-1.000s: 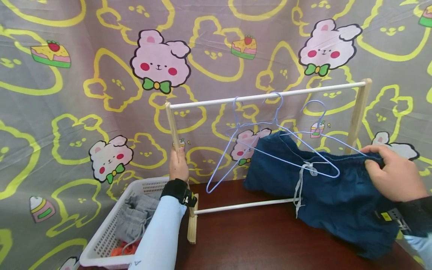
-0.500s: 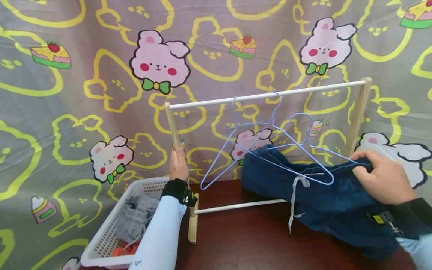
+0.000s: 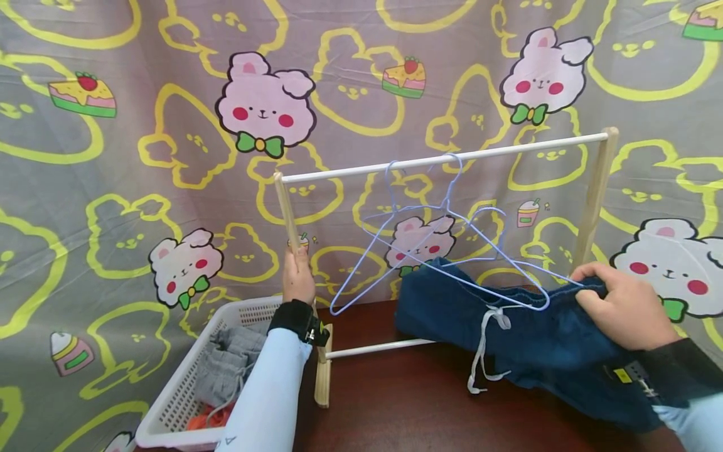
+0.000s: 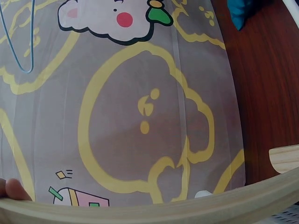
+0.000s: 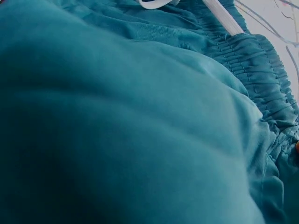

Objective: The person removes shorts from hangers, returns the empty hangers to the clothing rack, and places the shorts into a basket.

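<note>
My left hand (image 3: 298, 276) grips the left wooden post (image 3: 287, 210) of a small clothes rack with a white top rail (image 3: 508, 149). At the right, my right hand (image 3: 629, 306) pinches the waistband of dark blue drawstring shorts (image 3: 542, 339) together with the corner of a lilac wire hanger (image 3: 525, 262) that sits inside the waistband. This hanger's hook stands below the rail. Two other lilac hangers (image 3: 361, 267) hang from the rail, one overlapping the shorts in the head view. Blue fabric (image 5: 140, 121) fills most of the right wrist view, along with the white drawstring (image 5: 224, 17).
A white plastic basket (image 3: 164, 389) stands left of the rack, holding grey clothing (image 3: 226, 364) and something orange (image 3: 206, 417). The rack's lower white bar (image 3: 378, 347) runs above the dark red-brown table (image 3: 395, 402). A patterned curtain (image 3: 350, 63) hangs behind.
My right hand has moved left and down with the shorts and their hanger, and its hook has dropped further below the rail. The hanging hangers shift slightly left. My left hand stays on the post.
</note>
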`<state>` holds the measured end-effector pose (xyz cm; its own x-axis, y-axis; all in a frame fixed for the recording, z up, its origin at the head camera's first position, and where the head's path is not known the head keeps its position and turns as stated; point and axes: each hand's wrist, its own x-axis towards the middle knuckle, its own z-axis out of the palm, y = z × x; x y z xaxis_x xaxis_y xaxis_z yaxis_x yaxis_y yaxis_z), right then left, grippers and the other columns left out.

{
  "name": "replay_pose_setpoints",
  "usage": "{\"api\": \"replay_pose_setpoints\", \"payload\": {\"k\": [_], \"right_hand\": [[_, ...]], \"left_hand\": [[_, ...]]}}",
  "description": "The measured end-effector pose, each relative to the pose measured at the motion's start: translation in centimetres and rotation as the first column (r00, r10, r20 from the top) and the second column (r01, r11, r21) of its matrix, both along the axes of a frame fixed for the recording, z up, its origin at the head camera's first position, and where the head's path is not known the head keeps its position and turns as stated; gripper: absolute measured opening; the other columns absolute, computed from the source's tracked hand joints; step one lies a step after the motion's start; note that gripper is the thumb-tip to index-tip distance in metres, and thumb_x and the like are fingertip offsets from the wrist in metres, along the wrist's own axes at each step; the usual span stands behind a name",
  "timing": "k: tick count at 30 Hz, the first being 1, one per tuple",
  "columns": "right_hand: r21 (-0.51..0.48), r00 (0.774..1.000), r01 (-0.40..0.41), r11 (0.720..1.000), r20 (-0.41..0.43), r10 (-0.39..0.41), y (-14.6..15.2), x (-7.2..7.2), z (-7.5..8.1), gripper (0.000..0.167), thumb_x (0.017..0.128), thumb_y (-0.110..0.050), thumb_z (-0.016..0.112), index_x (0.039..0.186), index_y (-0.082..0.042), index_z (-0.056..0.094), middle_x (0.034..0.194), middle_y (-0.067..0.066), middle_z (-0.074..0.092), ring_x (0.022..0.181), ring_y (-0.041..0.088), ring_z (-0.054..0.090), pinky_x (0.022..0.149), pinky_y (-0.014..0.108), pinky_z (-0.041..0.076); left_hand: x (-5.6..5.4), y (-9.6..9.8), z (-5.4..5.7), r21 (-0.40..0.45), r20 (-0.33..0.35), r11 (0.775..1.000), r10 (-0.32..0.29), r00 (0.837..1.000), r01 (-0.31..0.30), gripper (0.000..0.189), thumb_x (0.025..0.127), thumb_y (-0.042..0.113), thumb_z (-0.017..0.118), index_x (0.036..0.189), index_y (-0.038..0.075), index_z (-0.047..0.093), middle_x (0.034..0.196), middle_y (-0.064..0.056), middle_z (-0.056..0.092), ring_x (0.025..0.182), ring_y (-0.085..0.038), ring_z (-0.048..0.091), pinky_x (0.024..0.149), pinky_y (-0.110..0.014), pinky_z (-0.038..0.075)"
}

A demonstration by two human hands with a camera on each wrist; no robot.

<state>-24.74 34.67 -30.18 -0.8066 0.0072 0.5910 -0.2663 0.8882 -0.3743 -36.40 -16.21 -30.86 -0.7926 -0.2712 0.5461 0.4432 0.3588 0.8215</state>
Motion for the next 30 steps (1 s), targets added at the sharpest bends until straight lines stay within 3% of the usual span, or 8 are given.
{"api": "replay_pose_setpoints", "payload": {"k": [14, 22, 30], "right_hand": [[-0.01, 0.986, -0.15, 0.989, 0.076, 0.15, -3.1, -0.7, -1.0, 0.01, 0.091, -0.008, 0.058, 0.099, -0.012, 0.063, 0.085, 0.007, 0.064, 0.07, 0.023, 0.053, 0.058, 0.034, 0.038], [-0.068, 0.965, -0.226, 0.972, 0.122, 0.233, -5.0, -1.1, -1.9, 0.013, 0.092, -0.005, 0.056, 0.098, -0.014, 0.063, 0.081, 0.0, 0.061, 0.071, 0.02, 0.055, 0.059, 0.033, 0.039], [-0.104, 0.943, -0.294, 0.95, 0.134, 0.306, -6.9, -1.6, -2.8, 0.014, 0.092, -0.005, 0.057, 0.098, -0.016, 0.064, 0.079, -0.005, 0.059, 0.069, 0.014, 0.053, 0.059, 0.032, 0.038]], "left_hand": [[-0.3, -0.3, 0.0, 0.032, 0.025, 0.999, -0.035, 0.999, 0.034, 0.049, 0.11, 0.043, 0.03, 0.138, 0.005, 0.043, 0.086, -0.006, 0.039, 0.072, -0.022, 0.04, 0.066, -0.035, 0.034], [-0.3, -0.1, 0.1, -0.02, 0.007, 1.0, -0.011, 1.0, 0.011, 0.043, 0.111, 0.043, 0.028, 0.125, 0.006, 0.044, 0.085, -0.005, 0.042, 0.071, -0.021, 0.041, 0.065, -0.035, 0.035], [-0.2, -0.2, 0.1, -0.017, 0.017, 0.999, -0.026, 1.0, 0.027, 0.044, 0.11, 0.045, 0.029, 0.126, 0.006, 0.045, 0.086, -0.006, 0.043, 0.072, -0.022, 0.042, 0.065, -0.035, 0.036]]}}
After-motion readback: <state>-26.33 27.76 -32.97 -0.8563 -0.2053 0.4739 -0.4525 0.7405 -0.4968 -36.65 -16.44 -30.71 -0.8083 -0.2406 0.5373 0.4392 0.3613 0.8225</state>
